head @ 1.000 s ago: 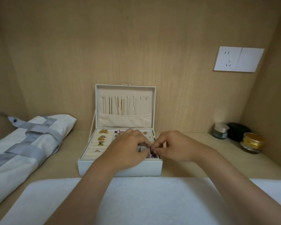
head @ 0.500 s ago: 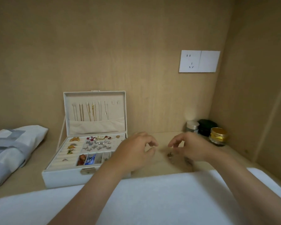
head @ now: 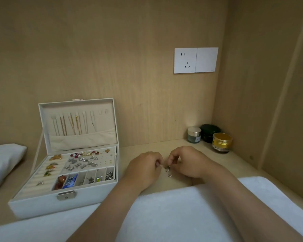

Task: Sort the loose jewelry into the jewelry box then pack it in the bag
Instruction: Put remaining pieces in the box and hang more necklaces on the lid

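Observation:
The white jewelry box (head: 87,195) stands open at the left. Its tray holds earrings, brooches and charms, and chains hang in the lid. To its right, small silver loose pieces (head: 169,175) lie on the wooden shelf. My right hand (head: 187,163) pinches one small silver piece just above them. My left hand (head: 143,170) is next to it, fingers curled with the thumb against the forefinger; whether anything is between them is hidden. A corner of the white and grey bag (head: 3,161) shows at the far left.
A white towel (head: 164,215) covers the shelf's front edge under my forearms. A silver-lidded jar (head: 194,135), a black case (head: 210,132) and a gold-lidded jar (head: 221,142) stand in the back right corner. A wall socket (head: 185,60) sits above.
Both hands left the box's front compartments and moved right to the loose pieces on the shelf. The view turned right, so the bag is mostly out of frame.

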